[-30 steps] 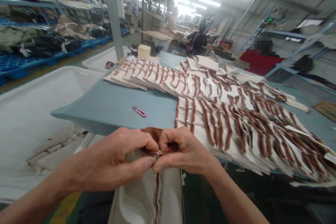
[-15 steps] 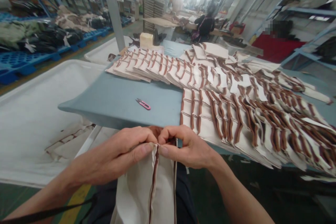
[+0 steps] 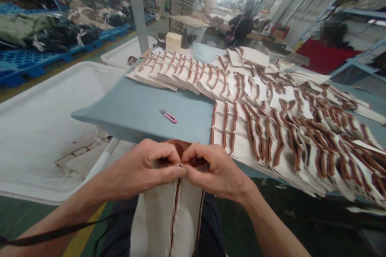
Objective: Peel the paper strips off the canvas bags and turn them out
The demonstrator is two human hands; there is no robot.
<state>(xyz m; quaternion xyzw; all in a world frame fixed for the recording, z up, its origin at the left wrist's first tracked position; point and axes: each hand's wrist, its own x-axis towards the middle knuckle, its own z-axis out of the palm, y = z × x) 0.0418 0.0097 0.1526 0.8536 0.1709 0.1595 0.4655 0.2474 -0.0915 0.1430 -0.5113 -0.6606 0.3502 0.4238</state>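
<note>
A cream fabric piece (image 3: 157,221) with a brown-edged seam down its middle hangs over my lap. My left hand (image 3: 150,166) pinches its top edge at the seam, thumb and fingertips together. On the other side of the seam, my right hand (image 3: 214,168) grips the same edge, its thumb almost touching the left one. Brown lining shows behind the fingers at the opening. Pink-handled thread snips (image 3: 169,116) lie on the blue-covered table (image 3: 132,104) beyond my hands, touched by neither.
Rows of overlapping cream pieces with brown edging (image 3: 265,132) cover the table's right and back. At left stands a white bin (image 3: 27,128) with some fabric pieces inside. A post (image 3: 137,12) rises behind it. A person (image 3: 241,24) sits farther back.
My thumbs have come closer together at the seam, and the top edge opens wider, showing more brown lining. The view has shifted slightly, while the snips stay on the table.
</note>
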